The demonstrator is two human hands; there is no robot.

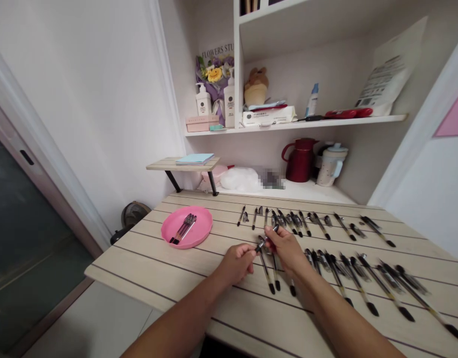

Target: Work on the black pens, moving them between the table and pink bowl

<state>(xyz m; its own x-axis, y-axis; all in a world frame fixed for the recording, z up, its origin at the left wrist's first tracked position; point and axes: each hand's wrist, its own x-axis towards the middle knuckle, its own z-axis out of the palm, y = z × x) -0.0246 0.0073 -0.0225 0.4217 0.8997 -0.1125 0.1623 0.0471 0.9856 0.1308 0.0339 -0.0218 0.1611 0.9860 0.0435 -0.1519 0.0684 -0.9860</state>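
Note:
Above the middle of the table, both hands hold one pen (263, 243) slantwise between them. My left hand (239, 259) pinches its lower, black end. Closed on the upper end, near the cap, is my right hand (282, 244). Just under my hands lie uncapped pens (267, 273) with black grips. More pens (363, 286) and separate dark caps spread to the right in a front row, and a back row of pens and caps (288, 219) runs behind. Several pens (183, 228) rest together in a round pink tray (202, 238) at the left.
A small raised stand (162, 164) with blue paper (195, 158) is at the table's back left. Behind the table are a red jug (301, 161), a pale cup (331, 166) and a white plastic bag (240, 179). Shelves (322, 123) with bottles rise above.

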